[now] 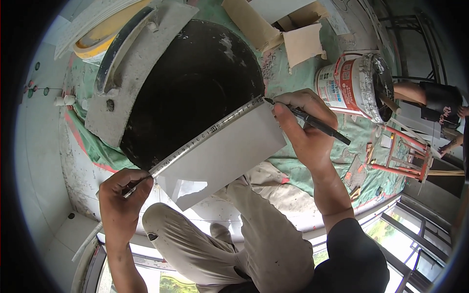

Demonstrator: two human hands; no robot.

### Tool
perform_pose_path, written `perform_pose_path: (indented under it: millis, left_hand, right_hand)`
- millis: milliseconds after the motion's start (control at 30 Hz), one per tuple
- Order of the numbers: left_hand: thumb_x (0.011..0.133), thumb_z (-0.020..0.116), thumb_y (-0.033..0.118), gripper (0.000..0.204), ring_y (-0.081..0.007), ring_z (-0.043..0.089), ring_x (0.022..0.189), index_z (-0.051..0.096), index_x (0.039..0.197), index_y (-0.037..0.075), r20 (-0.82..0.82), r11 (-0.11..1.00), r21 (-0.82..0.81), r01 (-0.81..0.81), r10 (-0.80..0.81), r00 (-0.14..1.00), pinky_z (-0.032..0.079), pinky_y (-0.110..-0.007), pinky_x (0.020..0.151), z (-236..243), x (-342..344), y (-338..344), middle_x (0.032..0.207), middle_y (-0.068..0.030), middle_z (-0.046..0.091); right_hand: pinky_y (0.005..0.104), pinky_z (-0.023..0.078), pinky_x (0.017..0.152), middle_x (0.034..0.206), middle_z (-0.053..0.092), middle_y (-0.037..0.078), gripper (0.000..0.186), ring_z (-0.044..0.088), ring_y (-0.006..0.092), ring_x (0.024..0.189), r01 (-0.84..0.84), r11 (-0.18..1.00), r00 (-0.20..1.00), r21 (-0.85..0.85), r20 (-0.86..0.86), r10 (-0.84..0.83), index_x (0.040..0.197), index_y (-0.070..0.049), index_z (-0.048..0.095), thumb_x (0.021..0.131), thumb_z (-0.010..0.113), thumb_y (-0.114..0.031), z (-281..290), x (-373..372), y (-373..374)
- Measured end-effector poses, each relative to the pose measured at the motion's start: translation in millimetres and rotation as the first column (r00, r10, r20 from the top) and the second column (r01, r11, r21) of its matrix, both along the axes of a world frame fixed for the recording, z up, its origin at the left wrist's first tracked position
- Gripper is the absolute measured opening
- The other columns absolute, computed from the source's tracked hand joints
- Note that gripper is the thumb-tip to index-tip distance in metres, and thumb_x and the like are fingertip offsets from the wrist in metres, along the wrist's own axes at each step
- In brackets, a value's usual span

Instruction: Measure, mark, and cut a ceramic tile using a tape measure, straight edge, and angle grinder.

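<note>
Silvery ruler [205, 133] runs slantwise mid-frame, lower left to upper right, along the pale tile [229, 151]'s upper edge. Left hand [126, 193]'s pinching its lower-left end; right hand [308, 134]'s gripping a black pen [330, 130], tip right by the upper-right end.

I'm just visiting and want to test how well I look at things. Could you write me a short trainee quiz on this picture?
1. True or false: the right hand holds a black pen.
2. Choose: the measuring strip lies along (A) the far edge of the pale panel, (B) the bucket's rim, (C) the stool's leg.
3. Which hand grips the measuring strip at the end away from the black pen?

Key: 1. True. 2. A. 3. The left hand.
</note>
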State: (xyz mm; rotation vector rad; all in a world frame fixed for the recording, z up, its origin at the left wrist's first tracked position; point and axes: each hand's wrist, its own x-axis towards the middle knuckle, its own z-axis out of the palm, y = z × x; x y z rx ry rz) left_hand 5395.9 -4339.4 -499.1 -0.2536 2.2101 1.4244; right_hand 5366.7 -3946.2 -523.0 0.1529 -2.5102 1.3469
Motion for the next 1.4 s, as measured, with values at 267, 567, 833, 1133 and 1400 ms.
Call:
perform_pose_path:
  millis: [267, 567, 833, 1133, 1400]
  left_hand:
    - [0.1, 0.079, -0.002, 0.006, -0.0076, 0.064, 0.08, 0.077, 0.103, -0.006, 0.002, 1.0, 0.017, -0.013, 0.013, 1.0, 0.052, -0.024, 0.077, 0.1, -1.6, 2.4, 0.087, -0.0038, 0.074]
    - [0.1, 0.08, 0.001, 0.009, -0.0085, 0.067, 0.083, 0.078, 0.105, -0.006, -0.018, 0.998, -0.038, -0.041, 0.04, 0.999, 0.054, -0.026, 0.077, 7.7, 6.5, -4.3, 0.088, -0.0046, 0.076]
    - [0.102, 0.083, 0.005, 0.012, -0.0109, 0.073, 0.092, 0.079, 0.109, -0.004, -0.016, 0.999, 0.015, 0.052, -0.051, 0.999, 0.059, -0.029, 0.085, 8.6, -3.7, 0.6, 0.097, -0.0071, 0.08]
    - [0.101, 0.083, 0.007, 0.014, -0.0116, 0.072, 0.09, 0.08, 0.11, -0.004, -0.061, 0.995, -0.012, 0.102, -0.103, 0.993, 0.058, -0.03, 0.084, 7.0, -4.7, -8.6, 0.096, -0.0073, 0.081]
    - [0.101, 0.083, 0.007, 0.014, -0.0117, 0.072, 0.088, 0.08, 0.11, -0.004, -0.072, 0.992, -0.034, 0.12, -0.122, 0.99, 0.058, -0.031, 0.083, 6.8, -3.7, -7.1, 0.096, -0.0079, 0.081]
  right_hand:
    - [0.0318, 0.057, 0.072, 0.092, 0.076, 0.012, 0.013, 0.074, 0.0203, 0.08, -0.008, 1.0, 1.0, 0.029, -0.009, 0.008, 0.104, 0.001, 0.08, 0.091, 0.083, 0.003, -0.9, -1.5, 1.3]
    - [0.0316, 0.057, 0.076, 0.094, 0.076, 0.013, 0.014, 0.074, 0.0203, 0.083, -0.039, 0.999, 0.999, 0.018, 0.025, 0.038, 0.106, 0.002, 0.08, 0.092, 0.083, 0.003, -1.7, -1.5, -8.0]
    - [0.0289, 0.061, 0.075, 0.1, 0.075, 0.012, 0.009, 0.074, 0.0164, 0.084, 0.033, 0.999, 0.998, -0.043, 0.058, -0.031, 0.111, 0.007, 0.077, 0.102, 0.075, 0.005, -7.0, 7.7, -1.7]
    - [0.0313, 0.067, 0.081, 0.104, 0.074, 0.011, 0.011, 0.076, 0.0162, 0.088, 0.04, 0.997, 0.996, -0.069, 0.079, -0.034, 0.116, 0.006, 0.077, 0.106, 0.074, 0.001, -13.2, 8.5, -4.5]
    - [0.0322, 0.067, 0.08, 0.106, 0.075, 0.012, 0.012, 0.077, 0.0171, 0.089, 0.039, 0.998, 0.997, -0.04, 0.075, -0.036, 0.116, 0.007, 0.077, 0.107, 0.075, -0.001, -13.8, 10.4, -1.8]
